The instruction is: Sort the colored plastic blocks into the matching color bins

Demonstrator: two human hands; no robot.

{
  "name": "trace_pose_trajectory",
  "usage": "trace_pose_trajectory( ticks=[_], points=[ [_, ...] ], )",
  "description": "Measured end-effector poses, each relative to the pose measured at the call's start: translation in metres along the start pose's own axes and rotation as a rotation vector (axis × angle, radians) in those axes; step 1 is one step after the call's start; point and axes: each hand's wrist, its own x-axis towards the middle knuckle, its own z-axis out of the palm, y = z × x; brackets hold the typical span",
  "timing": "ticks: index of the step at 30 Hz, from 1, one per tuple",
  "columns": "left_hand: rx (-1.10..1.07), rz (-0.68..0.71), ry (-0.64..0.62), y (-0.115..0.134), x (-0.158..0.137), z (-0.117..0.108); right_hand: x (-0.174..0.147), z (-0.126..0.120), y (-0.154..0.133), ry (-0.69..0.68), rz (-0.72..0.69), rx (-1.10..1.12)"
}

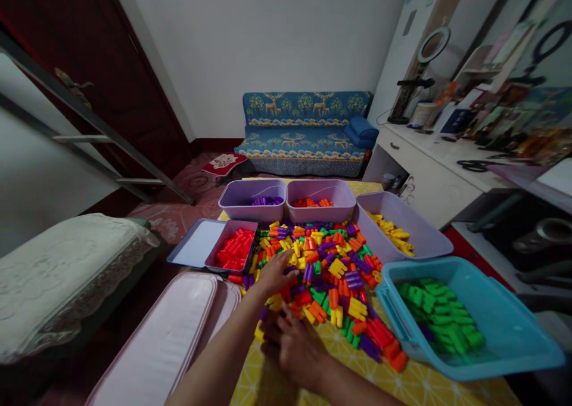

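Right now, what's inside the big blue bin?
The blue bin holds only green blocks, heaped toward its left end. The near wall hides part of the bottom, so anything lying low there cannot be seen.

Both hands — left hand (276, 273), right hand (295, 346) — on block pile (333, 275)

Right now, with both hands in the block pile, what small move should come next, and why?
Probably close the left hand on a red piece at the pile's near-left edge and carry it to the red bin beside it. That bin holds only red blocks, and it is the nearest bin to that hand.
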Motion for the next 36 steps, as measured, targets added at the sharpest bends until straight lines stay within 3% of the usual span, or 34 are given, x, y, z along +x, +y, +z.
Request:
trace_pose_trajectory(
  ticks=[5,11,15,17,20,22,24,27,32,36],
  points=[
    [-0.021,-0.027,0.003,0.002,0.001,0.002,-0.009,-0.011,0.059,0.257,0.261,-0.24],
    [-0.03,-0.028,0.078,0.006,-0.003,0.006,-0.008,-0.044,0.12,0.306,0.714,-0.215],
    [-0.079,-0.045,0.153,0.005,-0.005,0.012,-0.008,-0.052,0.139,0.457,0.959,-0.201],
    [-0.137,-0.057,0.206,0.003,-0.004,0.015,-0.009,-0.053,0.13,0.579,0.949,-0.181],
    [-0.207,-0.079,0.278,-0.001,-0.003,0.019,-0.014,-0.047,0.09,0.659,0.695,-0.025],
    [-0.222,-0.086,0.298,-0.002,-0.002,0.02,-0.021,-0.038,0.055,0.548,0.467,0.124],
    [-0.22,-0.089,0.302,-0.004,-0.001,0.021,-0.029,-0.027,0.026,0.335,0.337,0.264],
    [-0.211,-0.076,0.301,-0.006,-0.001,0.022,-0.039,-0.01,0.008,0.136,0.363,0.301],
    [-0.178,-0.045,0.301,-0.009,-0.002,0.023,-0.036,-0.002,0.039,0.225,0.378,0.045],
    [-0.165,-0.041,0.304,-0.007,-0.003,0.023,-0.023,-0.015,0.076,0.253,0.634,-0.133]
  ],
)
